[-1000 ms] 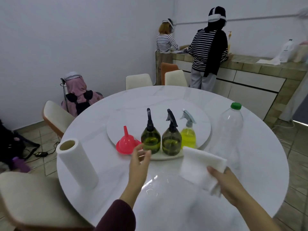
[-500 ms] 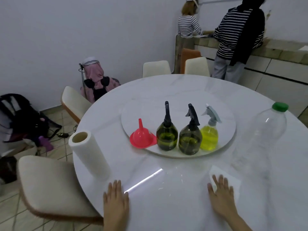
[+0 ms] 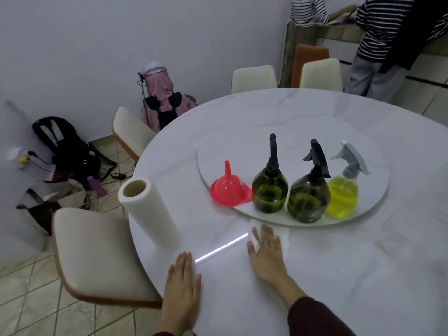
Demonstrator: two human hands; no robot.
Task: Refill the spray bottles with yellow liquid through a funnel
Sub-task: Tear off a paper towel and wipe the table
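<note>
No readable text anywhere: no label, brand, number or sign shows on the three spray bottles [image 3: 308,187], the funnel [image 3: 229,187] or the paper towel roll [image 3: 148,217] at nine o'clock.

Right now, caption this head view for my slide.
Right hand presses white paper towel onto marble table before three filled spray bottles and red plastic funnel.

Bare table [image 3: 339,275] right of hands; paper roll [image 3: 150,214] blocks left, bottles [image 3: 308,200] ahead.
</note>
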